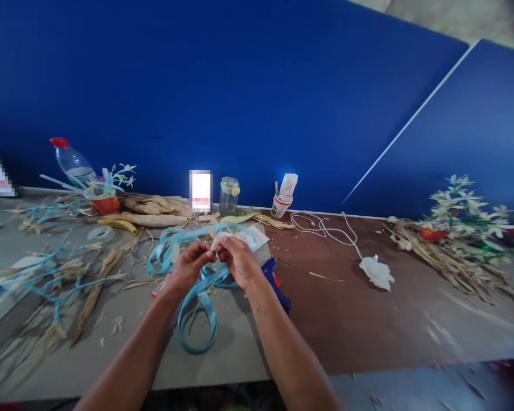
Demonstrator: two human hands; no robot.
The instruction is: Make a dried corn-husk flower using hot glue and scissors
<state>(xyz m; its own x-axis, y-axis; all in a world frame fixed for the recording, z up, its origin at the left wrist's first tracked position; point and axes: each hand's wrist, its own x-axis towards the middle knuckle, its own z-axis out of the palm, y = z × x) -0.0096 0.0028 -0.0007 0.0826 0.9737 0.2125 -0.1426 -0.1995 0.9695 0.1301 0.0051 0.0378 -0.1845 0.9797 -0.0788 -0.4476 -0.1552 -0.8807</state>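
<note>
My left hand and my right hand meet above the middle of the table, with fingertips pinched together. Between them is a small pale piece that looks like dried husk; its exact shape is partly hidden by my fingers. Loops of light blue ribbon lie beneath and around both hands. Just behind my right hand is a white sheet of paper. A dark blue object with an orange part rests beside my right wrist, partly covered by the forearm.
Blue-wrapped stems and dried husks spread over the left. A red cup, a clear jar and a white cup stand along the blue partition. To the right lie a white cord and white flowers.
</note>
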